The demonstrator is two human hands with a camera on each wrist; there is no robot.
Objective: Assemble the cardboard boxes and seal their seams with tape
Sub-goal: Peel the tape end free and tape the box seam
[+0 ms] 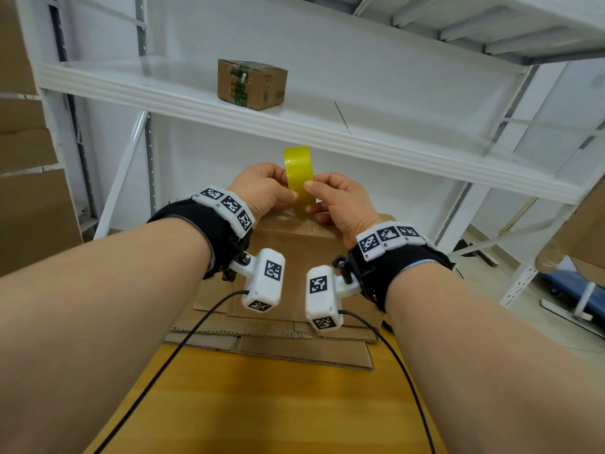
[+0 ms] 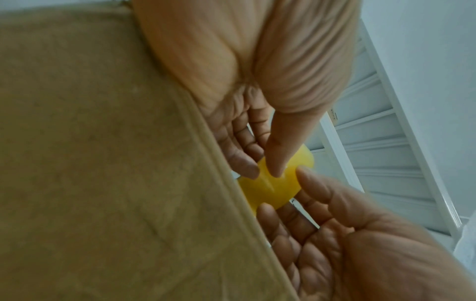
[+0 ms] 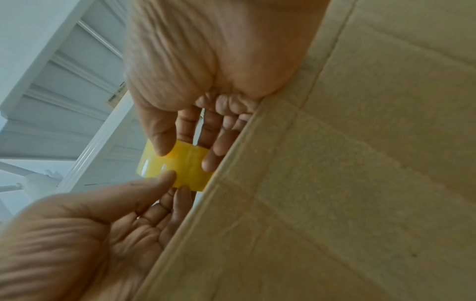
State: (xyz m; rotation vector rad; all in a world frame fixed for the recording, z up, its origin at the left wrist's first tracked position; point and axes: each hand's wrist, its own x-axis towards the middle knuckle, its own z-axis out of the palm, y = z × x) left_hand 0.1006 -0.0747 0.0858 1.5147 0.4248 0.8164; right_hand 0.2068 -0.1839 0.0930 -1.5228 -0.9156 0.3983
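Gripping yellow tape roll (image 1: pixel 298 173), left hand (image 1: pixel 262 191), right hand (image 1: pixel 340 204), no legible writing

Both bare forearms reach forward and angle in toward each other, each wrist wrapped in a black strap with white marker blocks and a small white camera pod hanging on the inner side. The left hand (image 1: pixel 262 188) and right hand (image 1: pixel 337 201) meet almost knuckle to knuckle out front, thumbs pointing at each other and pressed on the outer face of a yellow tape roll (image 1: pixel 299 178). From the wrist views the other fingers of both hands reach round behind it, so each hand is pinching it thumb against fingers.
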